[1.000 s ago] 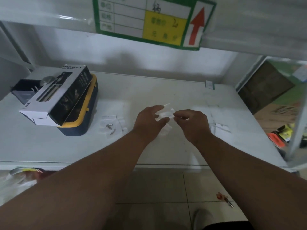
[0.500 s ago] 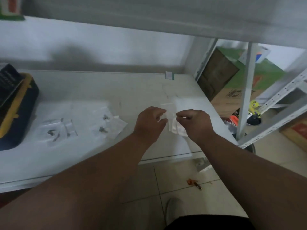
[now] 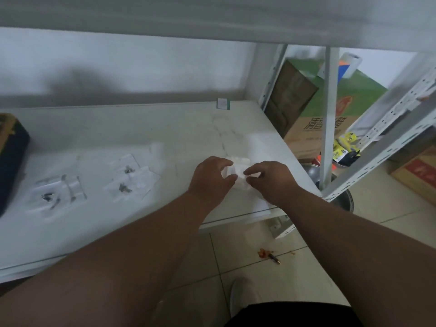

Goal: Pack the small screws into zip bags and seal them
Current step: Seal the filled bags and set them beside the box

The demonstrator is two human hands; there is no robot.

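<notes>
Both hands have dropped lower toward the surface [image 3: 188, 128] — my left hand [image 3: 211, 179] and right hand [image 3: 271, 182] pinch one clear zip bag [image 3: 238, 172] between them; filled bags [image 3: 125, 179] with screws [image 3: 122, 188] lie well left.

There is one view only, from a camera worn on the person's head, so no second view shares the scene. It looks forward and steeply down along both forearms to the fingers [image 3: 227, 163], which sit near the middle of the frame at arm's length. The white bench [image 3: 141, 128] spreads to the left of and beyond the fingers. An upper shelf [image 3: 212, 17] crosses the top edge, above them. The tiled floor [image 3: 295, 274] fills the frame below and to the right of them. The wide lens bends straight edges.
</notes>
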